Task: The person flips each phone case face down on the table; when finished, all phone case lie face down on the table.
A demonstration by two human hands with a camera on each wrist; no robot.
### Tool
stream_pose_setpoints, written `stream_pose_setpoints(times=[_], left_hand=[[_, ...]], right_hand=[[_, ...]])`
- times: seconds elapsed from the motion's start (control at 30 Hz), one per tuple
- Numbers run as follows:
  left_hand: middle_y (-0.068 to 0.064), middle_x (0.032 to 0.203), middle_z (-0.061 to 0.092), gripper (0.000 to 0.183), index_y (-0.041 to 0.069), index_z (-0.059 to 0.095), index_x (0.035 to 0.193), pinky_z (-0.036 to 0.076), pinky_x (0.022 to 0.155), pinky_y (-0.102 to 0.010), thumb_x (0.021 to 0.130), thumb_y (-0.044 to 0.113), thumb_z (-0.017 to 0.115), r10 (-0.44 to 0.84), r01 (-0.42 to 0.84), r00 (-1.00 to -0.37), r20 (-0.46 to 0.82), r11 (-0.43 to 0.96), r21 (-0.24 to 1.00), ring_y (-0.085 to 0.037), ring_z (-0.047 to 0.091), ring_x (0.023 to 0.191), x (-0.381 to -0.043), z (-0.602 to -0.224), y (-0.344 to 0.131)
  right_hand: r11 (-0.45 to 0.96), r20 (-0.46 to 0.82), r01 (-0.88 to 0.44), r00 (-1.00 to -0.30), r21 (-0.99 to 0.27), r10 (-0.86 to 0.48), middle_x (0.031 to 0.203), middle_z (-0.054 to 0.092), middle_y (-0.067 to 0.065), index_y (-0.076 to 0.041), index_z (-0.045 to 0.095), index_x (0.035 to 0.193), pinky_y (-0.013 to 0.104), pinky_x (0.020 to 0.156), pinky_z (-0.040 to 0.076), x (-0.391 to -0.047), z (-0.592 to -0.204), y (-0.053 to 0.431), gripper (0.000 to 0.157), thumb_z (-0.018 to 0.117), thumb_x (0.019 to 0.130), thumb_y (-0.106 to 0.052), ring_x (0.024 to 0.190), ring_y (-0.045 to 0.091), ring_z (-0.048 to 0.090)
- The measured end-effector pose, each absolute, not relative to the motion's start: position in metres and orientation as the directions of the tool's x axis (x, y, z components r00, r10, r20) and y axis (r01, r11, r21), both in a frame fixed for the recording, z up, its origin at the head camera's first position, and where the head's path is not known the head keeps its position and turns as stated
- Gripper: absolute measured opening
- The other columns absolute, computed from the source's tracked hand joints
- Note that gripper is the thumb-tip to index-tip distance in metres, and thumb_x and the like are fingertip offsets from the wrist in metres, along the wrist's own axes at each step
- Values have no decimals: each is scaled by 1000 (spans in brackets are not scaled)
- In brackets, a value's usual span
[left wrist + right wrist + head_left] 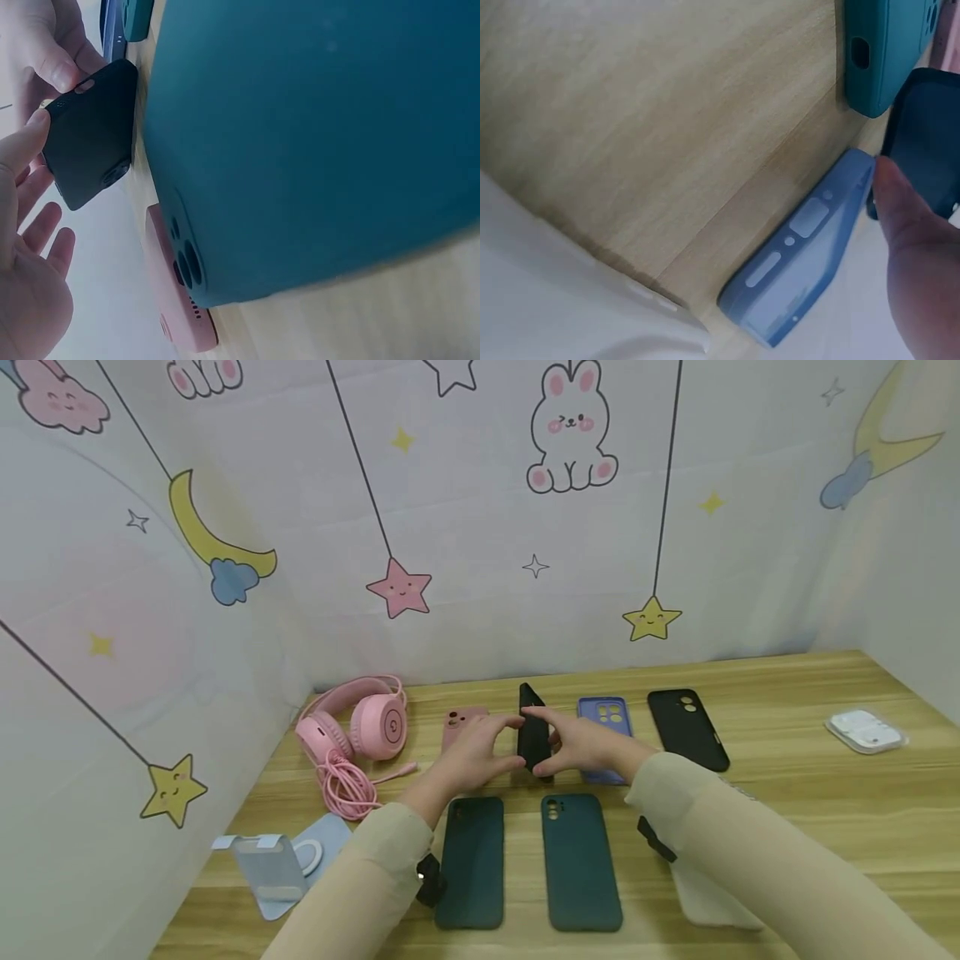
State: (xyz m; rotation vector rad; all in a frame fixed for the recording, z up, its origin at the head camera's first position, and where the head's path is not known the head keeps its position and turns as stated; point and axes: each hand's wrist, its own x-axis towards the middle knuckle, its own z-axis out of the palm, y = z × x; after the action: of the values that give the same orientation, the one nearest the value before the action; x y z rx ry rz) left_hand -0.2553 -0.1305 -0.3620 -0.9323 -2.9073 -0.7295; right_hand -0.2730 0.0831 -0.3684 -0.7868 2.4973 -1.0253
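Note:
A black phone case [533,745] stands tilted on edge between the two hands near the back of the table. My left hand [477,752] holds its left edge with thumb and forefinger, while its other fingers spread loosely in the left wrist view. At the opposite side, my right hand [588,747] grips the case, its thumb along the near end. In the left wrist view, skin shows through the small cutout at the end of the black case [94,135]. Beside the right hand lies a purple-blue phone case [795,240]; a pink phone case [459,720] lies behind the left hand.
Two dark green phone cases [472,868] lie in front of the hands. Another black case [686,727] and an earphone box [866,731] are at right, a white case [708,893] under the right forearm. Pink headphones [378,727] and a light-blue stand [273,868] are at left.

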Motion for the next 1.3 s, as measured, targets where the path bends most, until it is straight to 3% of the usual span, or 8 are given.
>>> stream_pose_setpoints(times=[0.3,1.0,1.3], left_hand=[[-2,135,50,57,12,48,137,36,100,-41,86,30,69,555,555,-820,142,708,437,-22,43,125,-256,-361,-125],[-4,138,47,61,9,44,139,34,101,-43,86,29,69,558,537,-823,105,706,461,-25,40,125,-255,-365,-124],[-5,138,47,60,9,43,139,32,101,-43,88,32,66,571,537,-817,75,710,456,-23,41,125,-255,-366,-117]], right_hand=[[587,-110,-327,-803,-740,-586,128,51,17,-23,13,151,48,88,45,-275,-370,84,96,76,79,-33,117,32,51],[632,-110,-319,-832,-706,-543,115,57,15,-22,11,150,46,84,47,-268,-370,98,95,74,80,-36,105,27,57],[631,-85,-319,-848,-707,-523,114,55,9,-12,9,150,41,85,47,-266,-368,101,97,75,80,-26,102,22,58]])
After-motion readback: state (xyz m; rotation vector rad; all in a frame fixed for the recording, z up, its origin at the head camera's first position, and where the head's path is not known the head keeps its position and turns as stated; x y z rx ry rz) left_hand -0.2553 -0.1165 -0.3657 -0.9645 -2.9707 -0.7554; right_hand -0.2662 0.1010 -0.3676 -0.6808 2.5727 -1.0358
